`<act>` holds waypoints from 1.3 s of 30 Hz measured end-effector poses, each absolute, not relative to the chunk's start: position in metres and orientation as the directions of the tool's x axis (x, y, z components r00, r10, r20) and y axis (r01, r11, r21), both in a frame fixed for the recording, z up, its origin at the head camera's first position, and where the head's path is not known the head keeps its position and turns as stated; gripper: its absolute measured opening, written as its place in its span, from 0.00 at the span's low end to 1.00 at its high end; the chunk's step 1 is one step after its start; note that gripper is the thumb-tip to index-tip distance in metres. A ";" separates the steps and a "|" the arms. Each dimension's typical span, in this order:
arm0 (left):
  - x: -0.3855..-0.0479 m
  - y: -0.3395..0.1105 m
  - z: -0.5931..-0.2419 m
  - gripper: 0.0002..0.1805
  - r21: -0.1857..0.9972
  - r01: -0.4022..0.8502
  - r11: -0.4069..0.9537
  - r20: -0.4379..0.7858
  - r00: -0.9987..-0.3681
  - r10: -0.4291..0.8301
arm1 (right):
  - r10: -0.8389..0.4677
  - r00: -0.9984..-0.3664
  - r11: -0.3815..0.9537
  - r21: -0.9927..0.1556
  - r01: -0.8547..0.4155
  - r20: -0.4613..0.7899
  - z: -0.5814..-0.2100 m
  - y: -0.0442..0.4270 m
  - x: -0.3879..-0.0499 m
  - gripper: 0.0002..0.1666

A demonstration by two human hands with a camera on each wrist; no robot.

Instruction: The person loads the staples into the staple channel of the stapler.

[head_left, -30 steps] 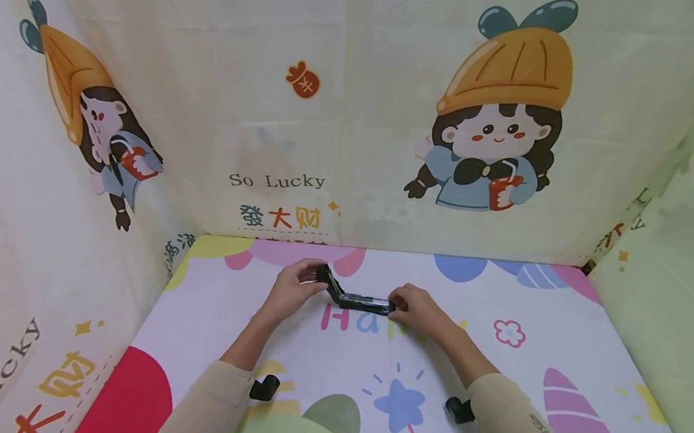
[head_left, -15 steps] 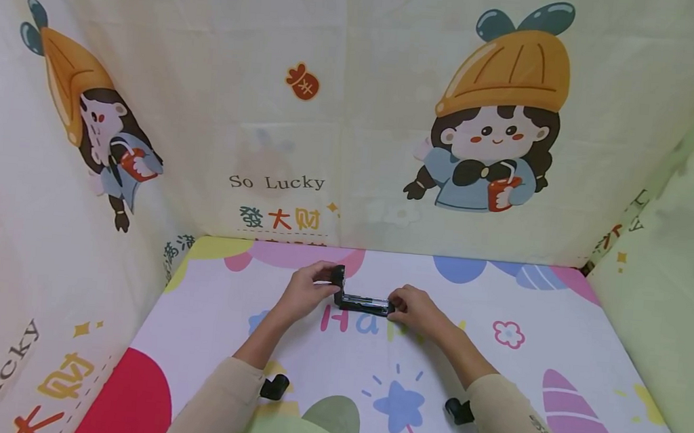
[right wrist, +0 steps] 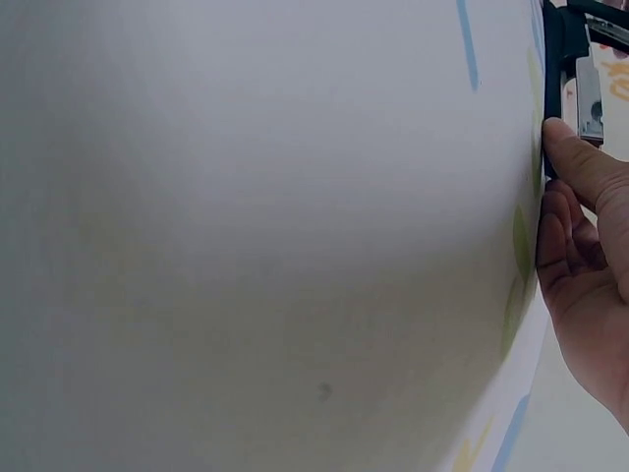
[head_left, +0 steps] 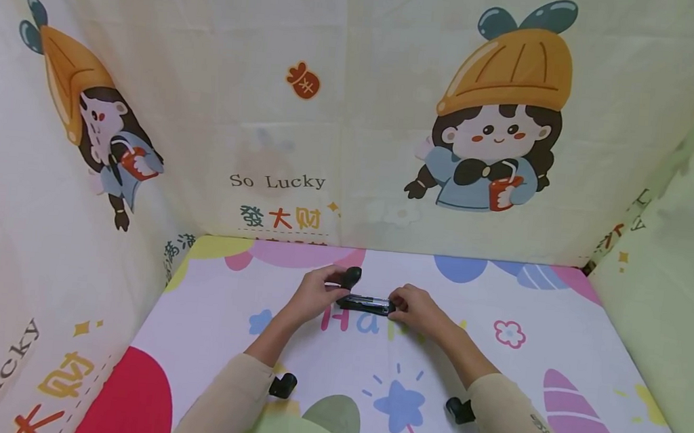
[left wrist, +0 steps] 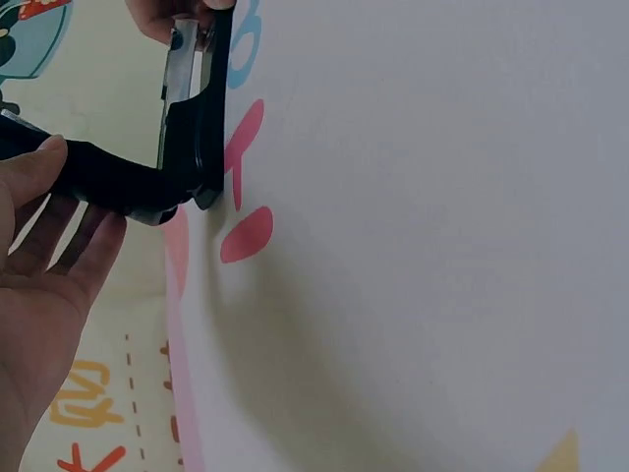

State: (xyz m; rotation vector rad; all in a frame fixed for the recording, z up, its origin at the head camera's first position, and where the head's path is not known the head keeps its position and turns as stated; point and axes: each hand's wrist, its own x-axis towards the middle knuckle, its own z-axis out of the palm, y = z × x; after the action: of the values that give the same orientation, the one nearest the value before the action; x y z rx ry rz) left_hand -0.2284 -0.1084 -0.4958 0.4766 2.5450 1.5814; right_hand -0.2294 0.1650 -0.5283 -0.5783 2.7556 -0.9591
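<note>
A black stapler (head_left: 366, 305) lies on the patterned tabletop, its top cover swung up from the hinge and the metal staple channel exposed. My left hand (head_left: 311, 294) pinches the raised cover; in the left wrist view the thumb lies on one side of the cover (left wrist: 113, 182) and the fingers on the other. With thumb and fingers, my right hand (head_left: 419, 309) grips the far right end of the base, close to the tabletop. The right wrist view shows the thumb against the dark base (right wrist: 553, 84). Whether staples lie in the channel is too small to tell.
A white cloth with colourful prints covers the table (head_left: 421, 365). Cream printed curtains (head_left: 384, 131) stand behind and on both sides. A black device sits at the left cuff (head_left: 283, 385), another at the right cuff (head_left: 460, 410).
My left hand has moved to the right, swinging the stapler's cover from leaning left, through upright, to leaning right over the base. The right hand has stayed at the base's end.
</note>
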 end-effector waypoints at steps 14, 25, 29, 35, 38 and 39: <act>-0.231 -0.092 -0.499 0.19 0.854 0.245 0.459 0.086 -0.937 0.339 | -0.419 -0.908 0.718 -0.623 -0.311 -0.030 -0.527 0.166 -0.230 0.17; -0.231 -0.076 -0.500 0.17 0.770 0.323 0.550 0.115 -0.918 0.378 | -0.419 -0.908 0.724 -0.611 -0.320 -0.021 -0.527 0.166 -0.230 0.18; -0.230 -0.071 -0.502 0.17 0.721 0.335 0.606 0.082 -0.910 0.406 | -0.424 -0.906 0.722 -0.603 -0.338 0.000 -0.528 0.166 -0.230 0.18; -0.231 -0.065 -0.505 0.17 0.650 0.365 0.667 0.064 -0.901 0.430 | -0.431 -0.902 0.718 -0.601 -0.351 0.013 -0.530 0.166 -0.230 0.20; -0.231 -0.063 -0.505 0.17 0.628 0.369 0.685 0.056 -0.900 0.433 | -0.423 -0.906 0.718 -0.606 -0.342 0.011 -0.530 0.166 -0.230 0.20; -0.231 -0.062 -0.505 0.17 0.618 0.372 0.693 0.052 -0.898 0.436 | -0.418 -0.909 0.719 -0.609 -0.336 0.008 -0.530 0.166 -0.230 0.20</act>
State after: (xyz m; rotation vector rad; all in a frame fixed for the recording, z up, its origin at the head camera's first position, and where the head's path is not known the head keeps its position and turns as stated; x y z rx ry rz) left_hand -0.2309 -0.0618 -0.5046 0.6694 2.7984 0.9884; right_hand -0.2298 0.1657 -0.5300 -0.6144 2.7905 -0.9498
